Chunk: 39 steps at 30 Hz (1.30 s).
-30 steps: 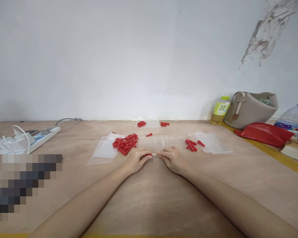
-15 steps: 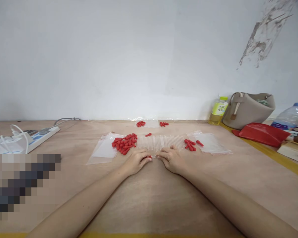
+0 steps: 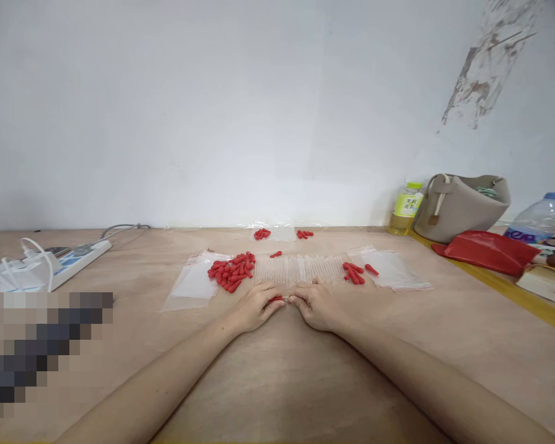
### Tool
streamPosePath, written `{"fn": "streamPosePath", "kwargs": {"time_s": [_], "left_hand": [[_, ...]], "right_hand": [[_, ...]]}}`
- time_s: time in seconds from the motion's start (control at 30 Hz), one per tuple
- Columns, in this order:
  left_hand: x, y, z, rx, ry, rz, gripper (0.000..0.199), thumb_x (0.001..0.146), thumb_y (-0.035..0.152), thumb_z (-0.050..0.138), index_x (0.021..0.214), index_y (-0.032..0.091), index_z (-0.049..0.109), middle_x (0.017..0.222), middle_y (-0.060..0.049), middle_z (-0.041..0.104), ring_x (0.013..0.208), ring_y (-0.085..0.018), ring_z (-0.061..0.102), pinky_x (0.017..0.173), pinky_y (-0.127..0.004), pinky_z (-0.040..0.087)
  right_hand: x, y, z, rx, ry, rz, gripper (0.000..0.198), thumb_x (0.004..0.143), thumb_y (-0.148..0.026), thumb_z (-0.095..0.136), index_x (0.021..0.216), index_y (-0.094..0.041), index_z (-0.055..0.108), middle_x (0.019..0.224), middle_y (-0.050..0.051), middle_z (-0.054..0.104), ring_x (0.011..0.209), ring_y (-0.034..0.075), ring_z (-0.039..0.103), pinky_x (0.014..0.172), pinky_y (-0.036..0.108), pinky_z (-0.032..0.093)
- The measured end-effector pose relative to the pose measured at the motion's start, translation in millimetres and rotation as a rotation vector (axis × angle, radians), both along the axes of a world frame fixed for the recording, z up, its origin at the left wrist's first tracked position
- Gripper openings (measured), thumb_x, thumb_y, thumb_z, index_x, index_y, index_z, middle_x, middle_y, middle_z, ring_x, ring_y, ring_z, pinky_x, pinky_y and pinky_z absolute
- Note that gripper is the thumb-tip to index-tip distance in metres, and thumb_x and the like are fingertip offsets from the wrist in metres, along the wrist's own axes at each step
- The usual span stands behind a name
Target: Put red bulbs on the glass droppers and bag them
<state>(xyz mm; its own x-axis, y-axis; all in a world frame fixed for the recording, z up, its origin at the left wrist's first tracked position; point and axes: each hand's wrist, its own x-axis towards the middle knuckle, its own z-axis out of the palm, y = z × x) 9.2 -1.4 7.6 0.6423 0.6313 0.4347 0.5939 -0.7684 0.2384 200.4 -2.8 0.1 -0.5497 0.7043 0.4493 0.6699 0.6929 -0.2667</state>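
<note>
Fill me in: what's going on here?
A person's left hand pinches a red bulb while the right hand holds a clear tube in line with it; I can't tell if they're joined. Beyond lies a row of clear tubes, with a big pile of red bulbs left of it and a smaller cluster right.

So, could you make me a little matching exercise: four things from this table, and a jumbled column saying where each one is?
Things:
1. Nearest red rubber bulb
2. Row of clear tubes
3. Power strip
4. Grey bucket bag

Places:
A. Beside the green-capped bottle
B. Just beyond the two hands
C. At the table's left side
D. In the left hand

Pairs: 1-D, 2-B, 3-C, 4-A
</note>
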Motion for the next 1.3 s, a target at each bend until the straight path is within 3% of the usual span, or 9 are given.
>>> {"fn": "streamPosePath", "kwargs": {"time_s": [0.23,0.4,0.5,0.6,0.73,0.83,0.97,1.13,1.3], "left_hand": [[2,1,-0.1,0.008,-0.028,0.018,0.017,0.086,0.024,0.043,0.081,0.017,0.058,0.075,-0.002,0.055,0.071,-0.015,0.051,0.065,-0.025,0.039],[2,1,1.9,0.017,-0.087,0.065,0.016,0.086,0.025,0.045,0.085,0.019,0.059,0.075,-0.002,0.057,0.072,-0.015,0.053,0.067,-0.025,0.04],[0,1,1.4,0.053,-0.131,0.105,0.021,0.081,0.03,0.051,0.101,0.021,0.055,0.09,-0.003,0.058,0.085,-0.018,0.052,0.077,-0.029,0.039],[-3,2,-0.9,0.113,-0.199,0.196,0.039,0.077,0.03,0.057,0.113,0.02,0.046,0.102,-0.006,0.053,0.096,-0.02,0.047,0.084,-0.033,0.038],[-5,6,-4.0,0.111,-0.166,0.257,0.024,0.077,0.026,0.054,0.1,0.02,0.054,0.091,-0.004,0.053,0.089,-0.02,0.048,0.08,-0.034,0.039],[-5,7,-4.8,0.082,-0.12,0.266,0.017,0.077,0.026,0.054,0.092,0.02,0.057,0.088,-0.004,0.054,0.086,-0.021,0.048,0.078,-0.034,0.039],[-4,7,-4.8,0.058,-0.096,0.26,0.012,0.078,0.024,0.052,0.087,0.021,0.059,0.086,-0.004,0.054,0.083,-0.02,0.049,0.075,-0.033,0.04],[-3,7,-5.2,0.04,-0.089,0.262,0.01,0.078,0.025,0.052,0.082,0.02,0.06,0.084,-0.003,0.054,0.083,-0.019,0.049,0.075,-0.032,0.04],[-4,8,-6.0,0.039,-0.086,0.259,0.011,0.078,0.025,0.051,0.082,0.02,0.06,0.084,-0.003,0.055,0.083,-0.019,0.05,0.074,-0.032,0.04]], "right_hand": [[-2,1,4,0.001,-0.013,0.006,0.027,0.088,-0.024,0.035,0.081,-0.02,0.06,0.075,0.001,0.062,0.068,0.011,0.052,0.069,0.027,0.024],[3,1,14,0.15,-0.167,-0.001,0.028,0.087,-0.026,0.034,0.086,-0.019,0.061,0.082,0.006,0.059,0.078,0.015,0.05,0.07,0.029,0.025],[9,4,17,0.221,-0.274,-0.041,0.026,0.085,-0.023,0.036,0.083,-0.017,0.062,0.084,0.009,0.058,0.082,0.018,0.048,0.072,0.032,0.024],[21,15,21,0.152,-0.189,-0.24,0.027,0.085,-0.024,0.036,0.081,-0.018,0.062,0.085,0.008,0.059,0.083,0.018,0.049,0.074,0.032,0.024],[49,37,27,-0.08,0.074,-0.663,0.025,0.082,-0.031,0.038,0.09,-0.019,0.059,0.081,0.004,0.062,0.08,0.018,0.053,0.073,0.03,0.027],[66,49,28,-0.181,0.135,-0.841,0.026,0.078,-0.033,0.042,0.096,-0.021,0.056,0.077,0.003,0.064,0.078,0.02,0.055,0.074,0.033,0.026],[70,55,22,-0.219,0.053,-0.864,0.02,0.076,-0.029,0.043,0.087,-0.022,0.059,0.08,0.004,0.064,0.081,0.021,0.056,0.076,0.036,0.025],[64,57,14,-0.17,-0.055,-0.876,0.023,0.074,-0.022,0.041,0.089,-0.022,0.059,0.082,0.007,0.064,0.084,0.024,0.056,0.076,0.038,0.024],[65,60,12,-0.172,-0.025,-0.899,0.024,0.075,-0.026,0.041,0.089,-0.02,0.059,0.081,0.008,0.064,0.083,0.024,0.056,0.076,0.04,0.026]]}}
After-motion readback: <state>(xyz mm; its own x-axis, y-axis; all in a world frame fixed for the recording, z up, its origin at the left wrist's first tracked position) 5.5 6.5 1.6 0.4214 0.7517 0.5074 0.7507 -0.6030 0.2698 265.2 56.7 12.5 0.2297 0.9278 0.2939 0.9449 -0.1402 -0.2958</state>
